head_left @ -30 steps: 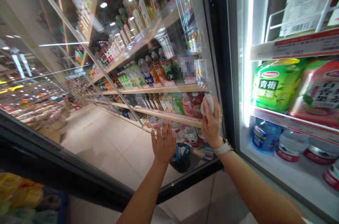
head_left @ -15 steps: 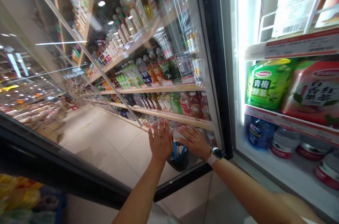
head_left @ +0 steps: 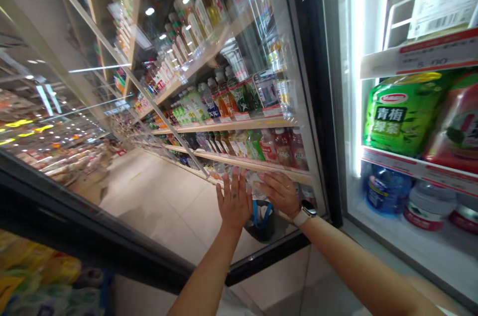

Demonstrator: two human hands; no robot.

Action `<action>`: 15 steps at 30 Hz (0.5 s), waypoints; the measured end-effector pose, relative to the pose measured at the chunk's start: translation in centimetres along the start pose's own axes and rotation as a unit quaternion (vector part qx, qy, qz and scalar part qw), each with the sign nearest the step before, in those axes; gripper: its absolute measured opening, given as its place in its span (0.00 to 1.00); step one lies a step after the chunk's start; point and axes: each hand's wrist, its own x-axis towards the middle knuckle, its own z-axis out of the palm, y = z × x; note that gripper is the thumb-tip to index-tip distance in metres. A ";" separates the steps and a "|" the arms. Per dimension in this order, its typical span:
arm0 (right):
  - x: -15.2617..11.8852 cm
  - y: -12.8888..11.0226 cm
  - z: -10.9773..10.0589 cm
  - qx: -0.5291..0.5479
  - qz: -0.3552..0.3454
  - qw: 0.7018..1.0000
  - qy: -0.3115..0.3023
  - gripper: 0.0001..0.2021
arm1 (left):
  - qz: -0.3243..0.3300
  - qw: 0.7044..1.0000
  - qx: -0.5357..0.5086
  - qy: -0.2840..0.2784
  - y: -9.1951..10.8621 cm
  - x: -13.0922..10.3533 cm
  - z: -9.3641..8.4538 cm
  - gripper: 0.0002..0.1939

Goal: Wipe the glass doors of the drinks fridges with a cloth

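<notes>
A glass door with a black frame (head_left: 313,82) stands open beside a lit cooler. My left hand (head_left: 235,201) lies flat against the glass near its lower part, fingers spread. To its right, my right hand (head_left: 280,194) also rests on the pane, palm toward it, fingers stretched out, with a watch (head_left: 308,209) on the wrist. Neither hand holds anything. Through the glass, a dark basket with blue handles (head_left: 261,229) shows on the floor just below the hands.
At the right, the cooler holds a green drink jug (head_left: 401,122), a red one and bottles below. Beyond the glass, wooden shelves (head_left: 239,124) carry rows of bottles. Yellow packages (head_left: 41,266) lie at the lower left.
The door, the shelves and the cooler have shifted to the right in the view. Both hands have shifted right with them and remain flat on the glass.
</notes>
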 end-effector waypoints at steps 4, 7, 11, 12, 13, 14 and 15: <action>-3.0 -0.5 -0.7 0.036 -0.030 0.995 -0.086 0.21 | -0.004 1.000 -0.001 0.000 0.0 -0.2 0.3 0.32; -3.3 -0.1 -1.8 0.036 -0.052 0.989 -0.133 0.21 | -0.005 1.000 -0.003 0.006 0.2 -0.2 0.3 0.31; 2.0 2.1 -3.2 -0.009 -0.072 0.990 -0.117 0.22 | -0.008 1.000 0.005 -0.005 0.5 -0.2 0.3 0.29; 4.2 2.7 -3.4 -0.020 -0.085 0.991 -0.103 0.22 | -0.008 1.000 0.010 -0.010 0.6 -0.2 0.3 0.29; 6.7 3.2 -3.4 -0.026 -0.100 0.990 -0.094 0.23 | -0.008 1.000 0.011 -0.014 0.6 -0.3 0.2 0.28; 9.2 3.5 -3.3 -0.030 -0.103 0.991 -0.085 0.23 | -0.008 1.000 0.007 -0.016 0.7 -0.3 0.1 0.28; 11.6 3.6 -3.1 -0.034 -0.102 0.991 -0.082 0.23 | -0.007 1.000 -0.003 -0.016 0.7 -0.3 -0.1 0.28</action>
